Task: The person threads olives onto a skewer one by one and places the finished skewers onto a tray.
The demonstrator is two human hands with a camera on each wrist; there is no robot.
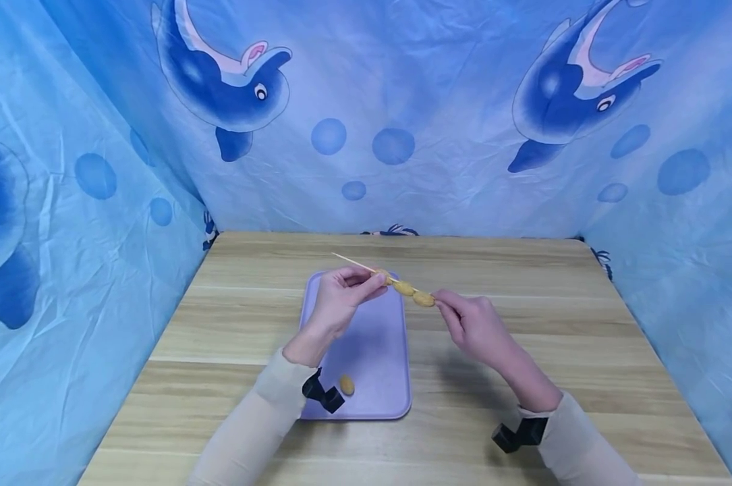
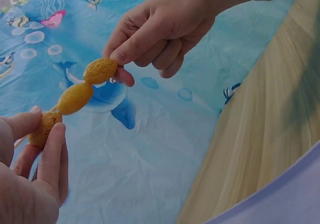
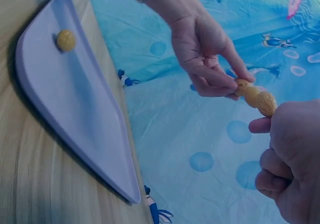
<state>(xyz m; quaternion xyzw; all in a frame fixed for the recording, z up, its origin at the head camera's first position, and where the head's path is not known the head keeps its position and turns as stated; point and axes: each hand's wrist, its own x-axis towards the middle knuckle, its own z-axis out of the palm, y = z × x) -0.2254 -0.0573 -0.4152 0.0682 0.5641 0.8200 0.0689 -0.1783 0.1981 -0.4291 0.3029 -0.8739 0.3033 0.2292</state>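
Three yellow-brown oval pieces, like small wrinkled fruits, sit in a row on a thin wooden skewer (image 1: pixel 353 260), its bare end sticking out to the upper left. My left hand (image 1: pixel 343 297) pinches the first piece (image 2: pixel 46 130) between thumb and fingers. Beside it the middle piece (image 2: pixel 75 98) looks smoother. At the other end my right hand (image 1: pixel 476 325) pinches the skewer's end, thumb and forefinger right at the last piece (image 1: pixel 424 299); its other fingers curl in. Both hands are raised over the tray's far end and the table to its right.
A pale purple tray (image 1: pixel 374 378) lies under my left arm. One loose oval piece (image 1: pixel 347 385) rests near its front edge. The wood-grain table (image 1: pixel 523 270) is bordered by a blue cloth (image 1: pixel 451 189) with dolphin prints at the back and sides.
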